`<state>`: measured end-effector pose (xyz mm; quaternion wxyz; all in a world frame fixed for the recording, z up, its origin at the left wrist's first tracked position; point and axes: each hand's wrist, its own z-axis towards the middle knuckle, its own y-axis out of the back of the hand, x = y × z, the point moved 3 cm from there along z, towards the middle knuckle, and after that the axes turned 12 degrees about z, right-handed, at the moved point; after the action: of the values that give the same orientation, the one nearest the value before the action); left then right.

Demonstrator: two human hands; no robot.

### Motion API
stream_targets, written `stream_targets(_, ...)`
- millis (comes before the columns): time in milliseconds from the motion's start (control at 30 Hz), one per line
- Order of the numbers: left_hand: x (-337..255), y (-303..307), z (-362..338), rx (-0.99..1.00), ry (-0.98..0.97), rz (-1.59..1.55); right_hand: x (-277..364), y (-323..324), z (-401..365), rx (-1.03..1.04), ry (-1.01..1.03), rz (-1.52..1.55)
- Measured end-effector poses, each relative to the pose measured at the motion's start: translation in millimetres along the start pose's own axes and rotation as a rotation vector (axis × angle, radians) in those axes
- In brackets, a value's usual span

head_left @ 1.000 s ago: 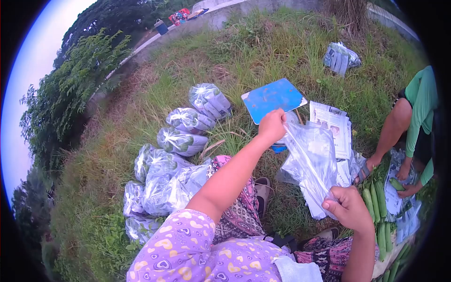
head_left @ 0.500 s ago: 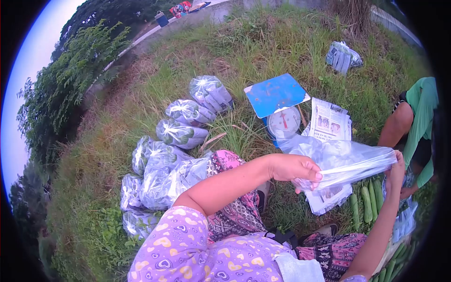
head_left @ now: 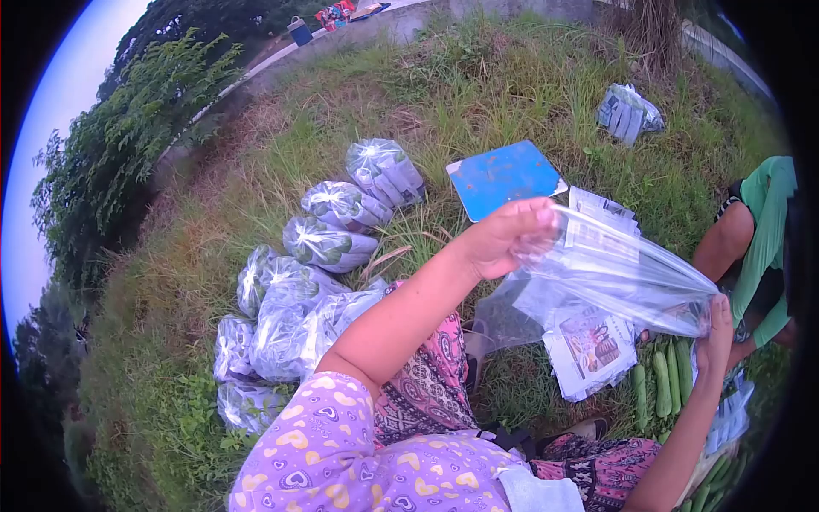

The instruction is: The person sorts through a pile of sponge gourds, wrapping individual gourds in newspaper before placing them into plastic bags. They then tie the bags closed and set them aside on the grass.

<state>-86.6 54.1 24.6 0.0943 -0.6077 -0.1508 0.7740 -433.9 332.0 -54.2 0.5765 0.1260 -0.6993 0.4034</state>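
A clear plastic bag [head_left: 614,269] is stretched between my two hands. Its upper left edge is pinched in my left hand [head_left: 512,237], whose fingers are closed. The other end is gripped by my right hand [head_left: 715,333], lower and to the right. Behind and below the bag lie sheets of newspaper [head_left: 589,350] on the grass. Just beyond my left hand is a scale with a blue platform [head_left: 505,179]; the bag and hand hide its dial. Long green vegetables [head_left: 663,384] lie left of my right forearm.
Several filled, tied plastic bags [head_left: 339,205] lie on the grass at the left. Another wrapped bundle [head_left: 630,113] is at the upper right. A co-worker's green sleeve [head_left: 759,247] and bare knee are at the right edge. More green vegetables [head_left: 717,482] lie at the lower right.
My left hand has risen and moved slightly left, pulling the bag's edge up and stretching it wider. My right hand has dropped slightly. The scale's dial is now covered.
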Motion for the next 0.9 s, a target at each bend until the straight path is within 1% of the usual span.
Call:
stream_targets(33,7.3,-9.2,-5.5,-0.099,0.18,0.343,0.8,15.2,4.0,-0.135,0.032,0.207)
stream_targets(67,20.9,-8.9,-6.2,-0.097,0.206,0.723,2.0,29.6,8.5,-0.209,0.034,0.354)
stream_targets(100,38.3,0.2,-2.8,-0.096,0.228,1.103,3.8,29.1,7.7,-0.166,0.046,0.383)
stream_targets(133,54.2,17.4,-1.3,-0.162,0.304,1.024,2.6,19.7,-1.2,-0.128,0.05,0.413)
stream_targets(167,60.7,41.6,-2.8,-0.333,0.336,0.874,2.2,9.8,-13.9,-0.094,0.052,0.442)
stream_targets(200,53.1,64.3,2.0,-0.497,0.362,0.725,18.0,-46.2,-43.2,0.104,-0.024,0.263)
stream_targets(233,50.4,81.5,1.5,-0.659,0.384,0.57,14.5,-57.5,-49.2,0.264,-0.092,0.053)
stream_targets(300,55.2,95.6,-5.6,-0.461,0.254,0.012,3.7,-71.7,-53.9,0.589,-0.219,-0.372)
stream_targets(333,52.0,98.9,-3.9,-0.347,0.184,-0.256,-19.8,-50.0,-41.4,0.629,-0.192,-0.497)
stream_targets(367,47.8,82.8,-4.8,-0.471,0.273,-0.078,-23.9,-30.3,-28.0,0.497,-0.191,-0.321)
stream_targets(433,38.7,44.9,-9.6,-0.204,0.433,0.232,-28.7,-0.7,-13.7,0.234,-0.198,0.018)
stream_targets(467,39.8,36.3,-11.8,-0.055,0.496,0.554,-21.8,-2.4,-11.1,0.048,-0.061,0.094)
stream_targets(500,43.3,31.0,-13.2,0.101,0.548,0.877,-19.6,-8.1,-11.5,-0.045,-0.014,0.174)
stream_targets(533,58.7,38.2,-12.9,0.123,0.589,1.07,-15.2,-28.3,-18.4,-0.137,0.033,0.254)
stream_targets(567,63.1,47.7,-11.8,0.022,0.603,1.114,-11.8,-35.8,-24.5,-0.232,0.077,0.337)
stream_targets(600,64.5,57.4,-11.1,-0.075,0.622,1.158,-8.2,-36.8,-33.3,0.045,0.025,0.38)
stream_targets(633,66.0,67.6,-11.1,-0.171,0.638,1.205,-2.1,-45.8,-42.9,0.1,0.014,0.352)
stream_targets(667,70.2,81.5,-13.4,-0.4,0.538,0.803,3.9,-59.7,-53.2,0.16,0.01,0.322)
stream_targets(700,58.1,86.2,-11.0,-0.549,0.479,0.508,9.9,-69.9,-59.3,0.222,0.006,0.289)
stream_targets(733,45.6,85.7,-9.3,-0.578,0.302,0.243,12.2,-76.0,-60.7,0.395,-0.061,0.169)
stream_targets(767,33.6,83.6,-8.0,-0.595,0.123,-0.022,9.0,-79.1,-58.8,0.424,-0.086,-0.076)
stream_targets(833,35.7,81.0,-11.1,-0.496,0.098,-0.158,-6.4,-83.7,-54.7,0.468,-0.144,-0.571)
stream_targets(867,35.2,75.7,-13.2,-0.447,0.087,-0.227,-18.7,-69.5,-47.3,0.428,-0.125,-0.778)
stream_targets(900,34.0,67.3,-15.8,-0.354,0.133,-0.058,-25.7,-50.5,-34.5,0.316,-0.055,-0.541)
